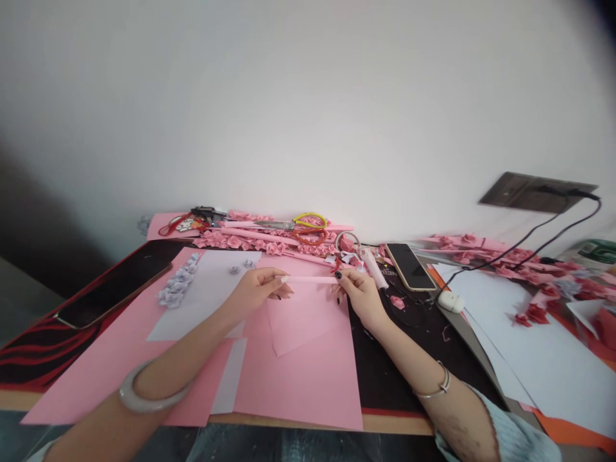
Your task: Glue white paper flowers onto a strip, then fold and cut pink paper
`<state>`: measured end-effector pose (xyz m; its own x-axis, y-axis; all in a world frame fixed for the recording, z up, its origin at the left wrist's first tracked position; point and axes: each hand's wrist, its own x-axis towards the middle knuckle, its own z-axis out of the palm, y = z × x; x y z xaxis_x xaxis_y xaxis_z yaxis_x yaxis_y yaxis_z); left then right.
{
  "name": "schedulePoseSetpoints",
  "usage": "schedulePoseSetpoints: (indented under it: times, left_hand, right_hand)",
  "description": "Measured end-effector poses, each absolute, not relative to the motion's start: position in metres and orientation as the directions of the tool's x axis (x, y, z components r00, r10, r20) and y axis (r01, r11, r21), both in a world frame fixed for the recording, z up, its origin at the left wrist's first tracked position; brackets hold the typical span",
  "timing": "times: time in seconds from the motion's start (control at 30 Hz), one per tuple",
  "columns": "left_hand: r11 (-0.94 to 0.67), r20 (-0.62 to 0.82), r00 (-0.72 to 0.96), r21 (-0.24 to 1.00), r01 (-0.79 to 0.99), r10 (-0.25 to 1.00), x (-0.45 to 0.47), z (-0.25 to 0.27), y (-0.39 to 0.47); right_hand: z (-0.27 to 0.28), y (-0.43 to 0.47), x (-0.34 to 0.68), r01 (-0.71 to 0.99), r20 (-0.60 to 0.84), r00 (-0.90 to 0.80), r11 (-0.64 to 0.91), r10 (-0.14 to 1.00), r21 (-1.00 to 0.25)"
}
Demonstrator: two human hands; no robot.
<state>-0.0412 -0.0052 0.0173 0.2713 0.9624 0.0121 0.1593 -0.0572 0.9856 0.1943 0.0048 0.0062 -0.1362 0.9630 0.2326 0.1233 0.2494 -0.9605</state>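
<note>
Between my two hands a thin roll of pink paper (310, 280) is held level, one end in each. My left hand (264, 284) pinches its left end between thumb and fingers. The right end is pinched by my right hand (355, 289). Just below the roll lies a smaller pink sheet (308, 324), on top of large pink sheets (298, 391). White paper (212, 282) lies to the left, with a cluster of pale lilac paper flowers (178, 282) along its edge.
Scissors (283, 225) rest on pink paper flower stems (245, 242) along the wall. A pink glue gun (373, 266), a phone (410, 266) and a white earphone case (451, 301) lie to the right. Another phone (115, 285) is at left. Black cables (524, 244) hang from the wall socket (534, 191).
</note>
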Motion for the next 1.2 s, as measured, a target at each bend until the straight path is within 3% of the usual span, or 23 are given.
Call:
schedulePoseSetpoints:
  times: [0.57, 0.9, 1.2]
  left_hand:
    - [-0.101, 0.068, 0.193, 0.981, 0.163, 0.979, -0.045, 0.014, -0.003]
    - [-0.069, 0.036, 0.213, 0.987, 0.146, 0.976, -0.044, 0.013, -0.003]
    - [-0.074, 0.068, 0.205, 0.997, 0.022, 0.976, -0.042, 0.019, -0.007]
  right_hand:
    - [-0.002, 0.015, 0.211, 0.198, 0.269, 0.069, 0.251, 0.96, -0.947]
    - [0.001, 0.007, 0.196, 0.162, 0.188, -0.139, 0.21, 0.972, -0.964]
    - [0.006, -0.004, 0.186, 0.183, 0.109, -0.311, 0.172, 0.944, -0.968]
